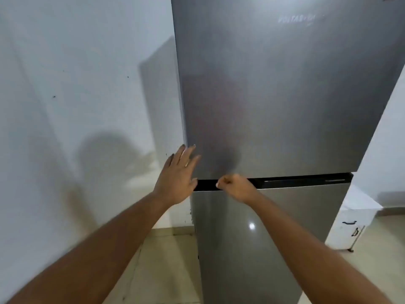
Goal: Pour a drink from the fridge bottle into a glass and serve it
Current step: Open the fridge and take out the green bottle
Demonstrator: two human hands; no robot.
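So, grey fridge (274, 95) dead ahead, both doors shut, bottle and glass nowhere visible. Left hand (175, 176) flat, fingers spread, pressing upper door's left edge. Right hand (235, 186) curled into black gap (295, 182) between doors, gripping handle recess. White cabinet (350, 224) far right.

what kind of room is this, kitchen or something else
Most likely a home kitchen or a corner beside one. A tall brushed-steel two-door fridge stands against a plain white wall, a low white cabinet with dark handles sits to its right, and the floor is pale tile.
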